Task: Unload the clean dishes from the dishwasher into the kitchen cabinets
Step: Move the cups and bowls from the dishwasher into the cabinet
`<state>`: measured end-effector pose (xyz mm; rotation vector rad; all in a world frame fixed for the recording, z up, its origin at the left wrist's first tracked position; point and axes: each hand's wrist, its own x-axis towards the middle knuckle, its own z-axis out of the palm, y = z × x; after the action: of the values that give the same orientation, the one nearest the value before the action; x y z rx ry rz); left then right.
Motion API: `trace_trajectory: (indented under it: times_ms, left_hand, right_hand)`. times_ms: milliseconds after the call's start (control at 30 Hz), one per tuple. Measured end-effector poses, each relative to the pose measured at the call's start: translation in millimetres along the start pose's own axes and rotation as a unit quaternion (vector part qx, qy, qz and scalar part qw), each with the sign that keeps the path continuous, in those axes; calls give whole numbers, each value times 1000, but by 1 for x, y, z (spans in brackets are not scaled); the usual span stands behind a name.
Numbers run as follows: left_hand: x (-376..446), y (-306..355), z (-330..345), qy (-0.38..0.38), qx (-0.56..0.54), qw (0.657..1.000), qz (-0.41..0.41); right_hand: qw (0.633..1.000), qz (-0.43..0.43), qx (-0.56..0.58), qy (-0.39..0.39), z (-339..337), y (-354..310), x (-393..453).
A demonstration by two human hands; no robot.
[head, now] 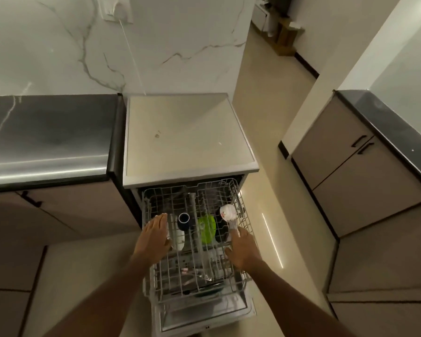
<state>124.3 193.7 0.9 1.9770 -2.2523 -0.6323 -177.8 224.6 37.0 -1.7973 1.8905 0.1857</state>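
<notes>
The dishwasher's upper wire rack [243, 215] is pulled out over the open door [204, 317]. In it stand a dark blue cup [184, 221], a white cup [179, 239], a green plastic item [206, 228] and a white floral cup [227, 212] above a clear glass [232, 227]. My left hand [153, 235] hovers with straight fingers over the rack's left side, next to the white cup. My right hand [244, 249] reaches into the rack's right side, fingertips at the clear glass; a grip is not visible. A lower rack with dark dishes [204, 291] shows beneath.
The dishwasher's flat top [185, 137] lies ahead. A steel-grey counter [46, 135] with cabinet doors [58, 215] below is at left. More cabinets [362, 171] under a dark counter stand at right. Pale floor [272, 117] runs between them.
</notes>
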Motion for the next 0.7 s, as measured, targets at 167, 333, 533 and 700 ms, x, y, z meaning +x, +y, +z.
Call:
trace_trajectory:
  times_ms: [167,333,533,700]
  left_hand:
    - [33,26,5,4,-18,1000,-16]
    - [63,40,23,20,-12,999,-43]
    - [110,26,97,17,-14,996,-86]
    - [157,6,165,-24,35,995,-87]
  right_hand:
    - [1000,-18,6,24,-20,21,45]
    - [997,-67,-25,2,-16,39,98]
    - [987,-143,-74,17,37,68,186]
    - [965,-193,-177,17,81,101,262]
